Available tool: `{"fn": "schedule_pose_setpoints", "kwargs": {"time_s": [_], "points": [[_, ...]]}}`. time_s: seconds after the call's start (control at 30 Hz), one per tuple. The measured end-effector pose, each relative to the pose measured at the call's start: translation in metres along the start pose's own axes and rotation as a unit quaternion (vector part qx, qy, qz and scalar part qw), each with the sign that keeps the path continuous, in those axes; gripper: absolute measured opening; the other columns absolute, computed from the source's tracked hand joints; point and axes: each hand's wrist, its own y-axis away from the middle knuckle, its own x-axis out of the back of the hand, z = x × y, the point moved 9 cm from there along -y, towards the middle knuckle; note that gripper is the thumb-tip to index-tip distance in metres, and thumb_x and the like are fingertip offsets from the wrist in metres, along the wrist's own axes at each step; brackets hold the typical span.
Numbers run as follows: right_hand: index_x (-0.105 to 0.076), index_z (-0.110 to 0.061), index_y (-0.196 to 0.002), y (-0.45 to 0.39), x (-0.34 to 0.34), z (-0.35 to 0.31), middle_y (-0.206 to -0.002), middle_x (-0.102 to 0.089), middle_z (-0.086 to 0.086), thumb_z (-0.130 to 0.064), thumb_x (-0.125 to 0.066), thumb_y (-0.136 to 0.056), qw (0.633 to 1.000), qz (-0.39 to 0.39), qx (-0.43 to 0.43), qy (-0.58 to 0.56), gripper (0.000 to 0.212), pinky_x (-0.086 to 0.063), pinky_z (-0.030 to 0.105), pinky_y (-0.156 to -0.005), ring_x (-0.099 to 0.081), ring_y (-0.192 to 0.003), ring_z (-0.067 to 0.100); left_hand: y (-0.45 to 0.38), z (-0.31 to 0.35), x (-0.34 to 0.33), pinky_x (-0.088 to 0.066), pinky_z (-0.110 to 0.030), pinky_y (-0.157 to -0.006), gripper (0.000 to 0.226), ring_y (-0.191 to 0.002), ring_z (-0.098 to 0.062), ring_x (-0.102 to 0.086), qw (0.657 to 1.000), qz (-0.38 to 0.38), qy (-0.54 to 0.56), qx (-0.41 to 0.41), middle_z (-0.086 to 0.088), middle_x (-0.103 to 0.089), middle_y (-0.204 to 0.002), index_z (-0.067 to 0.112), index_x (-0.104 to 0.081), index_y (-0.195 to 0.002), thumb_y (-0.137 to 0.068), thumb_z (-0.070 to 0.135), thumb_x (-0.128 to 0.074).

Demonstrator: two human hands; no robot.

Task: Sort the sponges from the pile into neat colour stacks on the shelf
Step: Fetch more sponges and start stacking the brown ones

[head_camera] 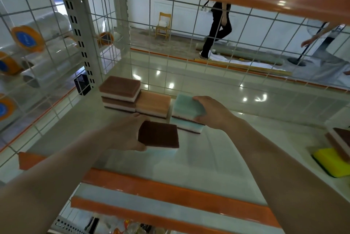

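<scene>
While left hand [125, 131] grips brown-topped sponge [158, 136], right hand [210, 109] holds teal sponge [186, 106]

Open shelf surface [217, 150] lies at front and centre. Brown stack [119, 94], orange stack [153, 105] and teal stack [186, 115] block the rear left. Wire grid [189, 31] closes the back. Sponge pile [333, 156] occupies the right edge.

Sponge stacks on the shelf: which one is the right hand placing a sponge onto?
The blue stack, rightmost of the three; the brown and orange stacks stand untouched.
</scene>
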Motion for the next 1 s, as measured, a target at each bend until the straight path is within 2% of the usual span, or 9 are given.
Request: {"fn": "schedule_pose_setpoints", "kwargs": {"time_s": [0.43,0.8,0.9,1.0], "points": [[-0.028,-0.017,-0.145,-0.001,-0.001,-0.003,-0.146,-0.034,0.004,-0.022,-0.065,-0.086,1.0,0.017,0.008,-0.021,0.07,-0.029,0.028,-0.105,-0.034,-0.131,0.02,-0.004,-0.009,-0.008,-0.035,-0.026,-0.097,0.08,-0.123,-0.017,-0.042,1.0,0.023,-0.006,-0.001,-0.001,-0.038,-0.139,0.019,-0.03,-0.14,-0.075,0.04,-0.073],[-0.03,-0.018,-0.144,-0.003,-0.002,-0.003,-0.145,-0.034,0.004,-0.023,-0.067,-0.085,1.0,0.023,0.005,-0.011,0.07,-0.029,0.029,-0.106,-0.034,-0.13,0.02,-0.005,-0.013,-0.011,-0.036,-0.029,-0.1,0.081,-0.123,-0.017,-0.041,1.0,0.013,0.012,0.016,0.002,-0.039,-0.139,0.022,-0.031,-0.14,-0.073,0.038,-0.075],[-0.028,-0.019,-0.145,-0.002,-0.004,-0.003,-0.145,-0.033,0.004,-0.023,-0.065,-0.085,1.0,0.013,0.006,-0.01,0.07,-0.029,0.03,-0.106,-0.034,-0.131,0.02,-0.004,-0.01,-0.008,-0.04,-0.031,-0.098,0.079,-0.119,-0.016,-0.044,1.0,0.013,0.006,0.012,0.002,-0.041,-0.135,0.022,-0.032,-0.138,-0.073,0.038,-0.075],[-0.028,-0.019,-0.145,-0.002,-0.006,-0.002,-0.146,-0.033,0.003,-0.023,-0.066,-0.085,1.0,0.011,0.007,-0.008,0.071,-0.029,0.031,-0.107,-0.033,-0.131,0.02,-0.003,-0.005,-0.006,-0.042,-0.026,-0.09,0.074,-0.109,-0.013,-0.048,1.0,0.009,0.011,0.001,0.004,-0.045,-0.125,0.02,-0.036,-0.134,-0.073,0.037,-0.075]]}}
